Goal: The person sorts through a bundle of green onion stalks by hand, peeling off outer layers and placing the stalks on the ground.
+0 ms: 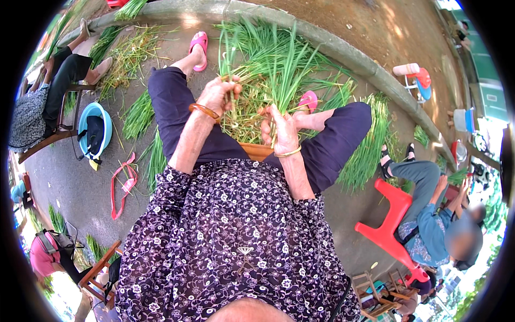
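My left hand [217, 95], with an amber bangle at its wrist, is closed around a small bunch of green chives [227, 60] pointing away from me. To its right, my right hand [281, 127] grips a larger bunch of long chives [283, 70] near the stem ends, leaves fanning forward. A pale bangle circles that wrist. Between and beyond my hands, yellowed leaf trimmings [238, 121] cover the ground. A big pile of green chives [257, 40] spreads past them. The edge of an orange-brown seat [256, 151] shows between my legs.
A stone kerb [354, 51] curves behind the pile. On the left are a blue basin [86, 121] with a black bag and a red strap [115, 193]. More chives [365, 145] lie at right, near a red stool [391, 214]. Other people sit at both sides.
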Tool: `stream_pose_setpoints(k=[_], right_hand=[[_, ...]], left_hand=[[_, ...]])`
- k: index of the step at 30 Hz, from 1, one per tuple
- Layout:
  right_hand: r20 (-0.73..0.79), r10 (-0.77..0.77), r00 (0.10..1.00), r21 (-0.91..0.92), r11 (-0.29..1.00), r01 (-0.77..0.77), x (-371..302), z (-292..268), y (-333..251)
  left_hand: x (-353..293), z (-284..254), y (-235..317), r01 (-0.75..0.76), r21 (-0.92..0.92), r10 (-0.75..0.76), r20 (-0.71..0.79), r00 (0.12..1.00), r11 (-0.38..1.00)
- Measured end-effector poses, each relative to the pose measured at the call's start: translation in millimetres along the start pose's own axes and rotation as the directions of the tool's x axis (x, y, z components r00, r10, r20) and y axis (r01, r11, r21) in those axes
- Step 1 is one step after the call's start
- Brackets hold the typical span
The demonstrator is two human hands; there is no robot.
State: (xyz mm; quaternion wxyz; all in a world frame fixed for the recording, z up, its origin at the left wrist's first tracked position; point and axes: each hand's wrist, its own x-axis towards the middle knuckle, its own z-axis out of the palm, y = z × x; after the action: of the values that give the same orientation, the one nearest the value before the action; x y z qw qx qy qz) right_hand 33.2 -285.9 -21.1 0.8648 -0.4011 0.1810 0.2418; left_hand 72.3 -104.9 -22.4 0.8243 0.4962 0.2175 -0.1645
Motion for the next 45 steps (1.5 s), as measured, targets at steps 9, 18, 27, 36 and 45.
stream_pose_setpoints(k=[9,18,27,36,45], right_hand=[[-0.011,-0.016,1.000,0.165,0.986,0.017,14.1,-18.1,12.1],[-0.008,-0.088,0.996,0.127,0.988,0.089,18.5,-17.4,17.8],[0.033,-0.168,0.985,-0.095,0.981,0.171,14.7,-7.8,29.1],[0.000,-0.108,0.994,-0.213,0.971,0.105,8.7,-7.7,28.7],[0.123,-0.020,0.992,0.005,1.000,0.020,10.8,-12.1,20.4]], left_hand=[[-9.6,-23.2,-20.3,0.249,-0.295,-0.181,0.238,0.954,0.922],[-43.2,9.7,-47.8,0.375,-0.226,-0.321,0.242,0.916,0.899],[-45.7,23.7,-55.5,0.311,0.037,-0.311,0.218,0.925,0.950],[-44.9,20.3,-67.6,0.207,-0.077,-0.170,0.337,0.926,0.975],[-46.9,25.8,-67.3,-0.009,-0.029,0.016,0.282,0.959,1.000]])
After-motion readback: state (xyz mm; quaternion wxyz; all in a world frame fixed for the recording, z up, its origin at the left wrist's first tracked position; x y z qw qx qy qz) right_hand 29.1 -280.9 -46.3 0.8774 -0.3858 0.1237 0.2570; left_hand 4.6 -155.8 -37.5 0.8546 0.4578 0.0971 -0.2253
